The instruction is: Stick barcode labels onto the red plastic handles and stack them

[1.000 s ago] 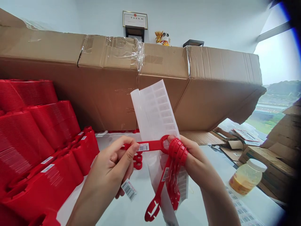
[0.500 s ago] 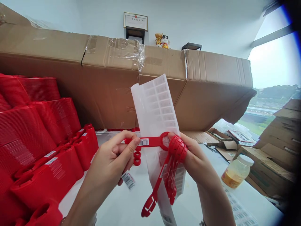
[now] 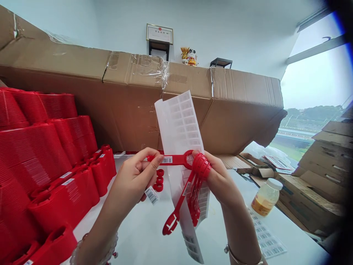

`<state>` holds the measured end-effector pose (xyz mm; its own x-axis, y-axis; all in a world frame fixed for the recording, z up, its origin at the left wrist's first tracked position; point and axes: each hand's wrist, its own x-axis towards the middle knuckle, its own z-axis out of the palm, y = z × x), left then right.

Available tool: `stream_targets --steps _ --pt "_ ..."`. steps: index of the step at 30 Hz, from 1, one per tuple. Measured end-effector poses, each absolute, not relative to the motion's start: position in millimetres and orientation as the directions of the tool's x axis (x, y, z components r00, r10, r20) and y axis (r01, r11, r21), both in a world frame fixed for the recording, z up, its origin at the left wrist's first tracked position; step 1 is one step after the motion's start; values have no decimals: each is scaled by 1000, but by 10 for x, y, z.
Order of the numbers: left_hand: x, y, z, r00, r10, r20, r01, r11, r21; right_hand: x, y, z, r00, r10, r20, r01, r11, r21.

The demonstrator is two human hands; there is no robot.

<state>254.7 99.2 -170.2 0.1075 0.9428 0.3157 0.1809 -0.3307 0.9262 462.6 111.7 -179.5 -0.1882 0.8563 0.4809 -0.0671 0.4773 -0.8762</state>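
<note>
Red plastic strap is pinched by the left hand, while the right hand grips its ring with more straps, before a white sheet.

Daylight pours through the window at right, blowing out the sky and leaving the white bench bright with soft shadows. Wide-lens distortion bows the cardboard carton, and a dark, blurred, blue-fringed shape fills the right edge.
</note>
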Motion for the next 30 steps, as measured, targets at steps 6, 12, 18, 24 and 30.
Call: stream_targets --steps 6,12,18,24,30 --pt "2568 940 -1683 77 950 302 214 -312 926 4626 1119 -1787 -195 863 467 -80 460 -884" --pt "2572 919 -1667 76 950 304 234 -313 921 4631 1098 -1777 -204 857 474 -69 471 -880" --pt "2558 952 -1713 88 940 328 225 -340 913 4654 1073 -1764 -213 837 503 -70 501 -863" --pt "2595 928 -1691 91 942 324 201 -336 920 4661 1085 -1760 -201 841 502 -55 502 -863" --pt "2597 889 -1672 59 948 313 213 -318 924 4666 1062 -1760 -201 851 484 -37 487 -872"
